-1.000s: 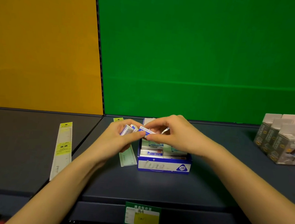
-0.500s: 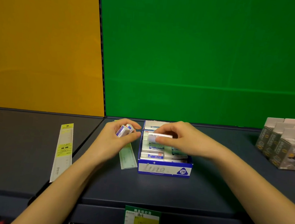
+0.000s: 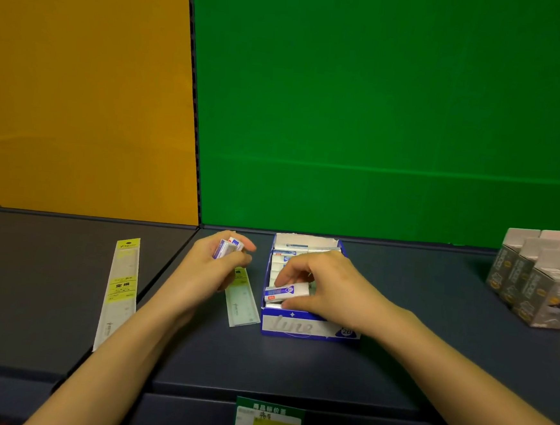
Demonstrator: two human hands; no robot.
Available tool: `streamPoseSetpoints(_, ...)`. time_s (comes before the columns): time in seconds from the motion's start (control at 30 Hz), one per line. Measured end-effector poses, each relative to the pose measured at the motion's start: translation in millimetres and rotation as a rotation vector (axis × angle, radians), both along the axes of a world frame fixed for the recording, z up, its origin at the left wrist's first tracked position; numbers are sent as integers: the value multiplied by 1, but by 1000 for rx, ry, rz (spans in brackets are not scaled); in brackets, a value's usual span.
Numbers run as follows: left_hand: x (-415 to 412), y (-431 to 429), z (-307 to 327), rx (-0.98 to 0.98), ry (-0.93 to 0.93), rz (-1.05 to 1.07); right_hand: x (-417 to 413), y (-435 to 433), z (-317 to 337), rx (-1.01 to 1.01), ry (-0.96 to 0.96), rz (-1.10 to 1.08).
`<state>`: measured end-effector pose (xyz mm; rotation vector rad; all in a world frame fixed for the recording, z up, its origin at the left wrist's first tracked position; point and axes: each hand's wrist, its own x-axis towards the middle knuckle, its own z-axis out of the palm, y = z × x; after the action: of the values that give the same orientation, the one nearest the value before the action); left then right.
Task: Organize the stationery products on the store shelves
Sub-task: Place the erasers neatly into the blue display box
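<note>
A blue and white display box (image 3: 300, 326) of erasers stands on the dark shelf (image 3: 293, 367), with several white erasers lined up inside. My right hand (image 3: 329, 288) is over the box's front part and pinches one white and blue eraser (image 3: 285, 292) between thumb and fingers, low among the others. My left hand (image 3: 212, 267) hovers just left of the box and grips a small bundle of erasers (image 3: 228, 248) in its curled fingers.
A green packaged ruler (image 3: 243, 305) lies under my left hand beside the box. A longer ruler in a yellow-labelled sleeve (image 3: 120, 292) lies on the left shelf. Grey and pink boxes (image 3: 534, 282) stand at the right. A price tag (image 3: 268, 422) hangs on the shelf's front edge.
My right hand took one eraser from the left hand's bundle, carried it over the box and brought it down toward the front rows. The left hand drew back to the left.
</note>
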<state>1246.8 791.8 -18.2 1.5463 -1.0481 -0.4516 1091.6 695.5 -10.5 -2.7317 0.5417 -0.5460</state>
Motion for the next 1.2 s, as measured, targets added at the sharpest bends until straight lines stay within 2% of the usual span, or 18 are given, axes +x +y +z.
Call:
streamPoseSetpoints(0.23, 1, 1, -1, 3, -19, -11, -7, -5, 5, -15, 85, 39)
streamPoseSetpoints(0.47, 1, 1, 0, 38, -35, -94, -8, -8, 3, 25, 55, 44)
streamPoseSetpoints(0.57, -4, 2, 3, 54, -27, -217, -9, -6, 5, 52, -66, 44)
streamPoseSetpoints(0.67, -9, 3, 8, 107, -129, -334, -8, 1, 12, 222, -266, 67)
streamPoseSetpoints(0.73, -13, 1, 12, 149, -195, -397, -7, 5, 17, 272, -311, 109)
streamPoseSetpoints(0.97, -28, -6, 34, 169, -210, -466, -17, -1, 37, 269, -335, 127)
streamPoseSetpoints(1.1, -27, -6, 43, 178, -267, -517, -34, -10, 38, 280, -269, 70)
streamPoseSetpoints(1.2, -20, -5, 46, 154, -337, -444, -50, -19, 34, 322, -258, 21)
